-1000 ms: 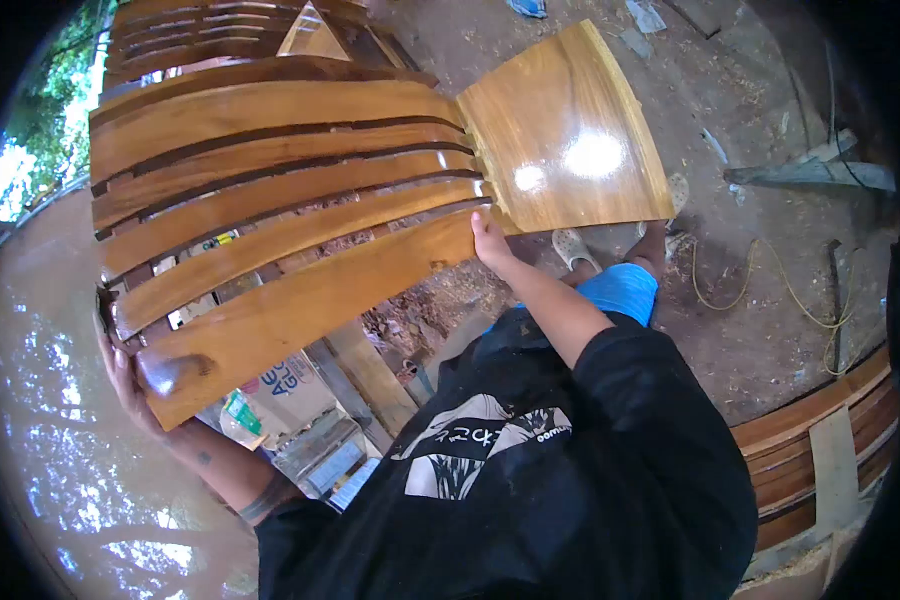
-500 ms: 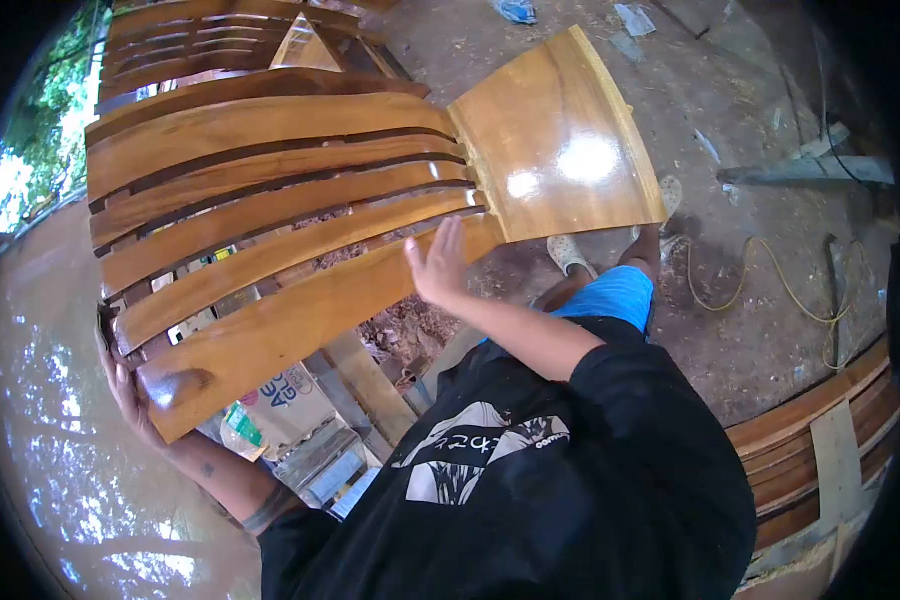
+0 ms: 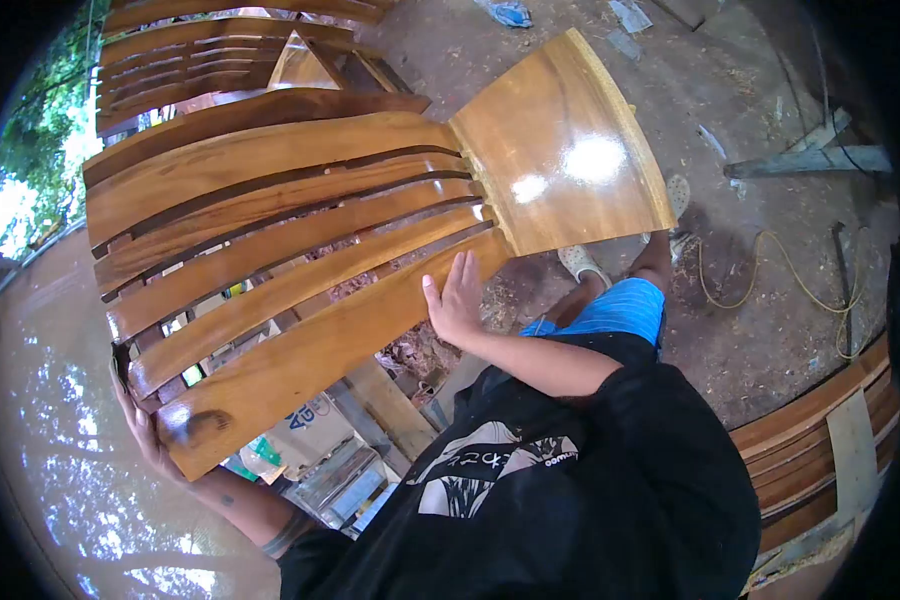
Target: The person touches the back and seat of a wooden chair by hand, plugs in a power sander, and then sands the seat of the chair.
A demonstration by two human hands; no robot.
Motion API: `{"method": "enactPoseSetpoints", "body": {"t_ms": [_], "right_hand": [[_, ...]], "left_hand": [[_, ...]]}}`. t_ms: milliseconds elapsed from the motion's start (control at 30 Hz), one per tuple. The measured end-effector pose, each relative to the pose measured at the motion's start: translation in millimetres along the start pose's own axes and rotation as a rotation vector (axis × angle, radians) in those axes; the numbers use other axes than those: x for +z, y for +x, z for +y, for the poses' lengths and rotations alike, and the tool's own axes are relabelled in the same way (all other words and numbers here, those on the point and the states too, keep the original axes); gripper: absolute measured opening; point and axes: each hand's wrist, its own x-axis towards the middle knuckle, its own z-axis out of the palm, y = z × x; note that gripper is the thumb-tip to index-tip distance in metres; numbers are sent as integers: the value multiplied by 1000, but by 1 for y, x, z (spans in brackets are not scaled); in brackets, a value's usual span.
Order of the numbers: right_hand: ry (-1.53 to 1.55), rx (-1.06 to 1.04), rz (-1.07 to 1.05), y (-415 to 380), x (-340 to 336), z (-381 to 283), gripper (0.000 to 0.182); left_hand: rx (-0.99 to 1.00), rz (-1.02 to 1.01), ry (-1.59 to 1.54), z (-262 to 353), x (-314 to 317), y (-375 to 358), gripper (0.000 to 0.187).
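Observation:
A varnished wooden bench with curved slats (image 3: 300,245) fills the upper left, joined at its right end to a broad glossy panel (image 3: 560,150). At the bench's lower left end, my left hand (image 3: 148,430) holds the edge, its fingers lying along the end and its thumb hidden. Palm down, my right hand (image 3: 456,302) rests on the front slat near the panel, with the fingers stretched out and nothing held. A dark oval mark (image 3: 208,424) shows on the front slat near my left hand.
Below the bench are a cardboard box (image 3: 315,435) and loose boards (image 3: 390,400). Another slatted piece (image 3: 220,50) stands behind, and one (image 3: 805,435) lies at the lower right. A yellow cord (image 3: 735,300) and a metal bar (image 3: 810,162) lie on the dirt floor.
The bench's left end sits lower and further right in view, with my left hand still at it. My right hand has moved down and right along the front slat. The view has shifted slightly.

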Motion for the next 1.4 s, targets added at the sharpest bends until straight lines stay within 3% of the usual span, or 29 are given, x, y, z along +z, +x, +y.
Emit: {"method": "enactPoseSetpoints", "body": {"t_ms": [167,267,367,400,533,667,733,833,867,900,1000,1100,1233,1300,1400], "right_hand": [[60,161,-103,70,26,72,89],[302,352,-547,100,-21,102,91],[155,352,-295,81,8,95,90],[61,286,-124,70,33,97,89],[-168,35,-165,19,-11,-8,86],[-28,-180,-53,16,-2,-5,86],[19,-29,-93,38,3,19,82],[139,305,-236,73,-3,61,83],[148,359,-382,85,-13,77,85],[153,408,-528,95,-18,89,87],[157,526,-416,95,19,109,87],[-73,302,-113,62,27,62,88],[-208,88,-328,8,-11,-33,88],[-46,-190,-418,-25,-22,-61,90],[-11,-532,-548,-72,-56,-114,94]], "left_hand": [[-14,42,6,0,-1,-2,60],[-23,59,-1,6,18,-9,62],[0,74,23,8,19,-6,64],[5,85,30,7,18,-7,64],[9,69,79,6,17,-4,66],[22,71,9,5,25,-6,71],[0,66,-3,8,26,-5,79],[50,-33,10,3,15,1,69],[-35,6,-25,8,19,-1,86],[-29,9,-43,11,27,-4,86],[4,-7,-81,12,36,2,86],[-27,5,-154,17,43,2,86],[-4,-33,-68,14,25,5,76],[11,-5,-243,23,40,5,82],[13,-58,-248,17,23,8,81]]}}
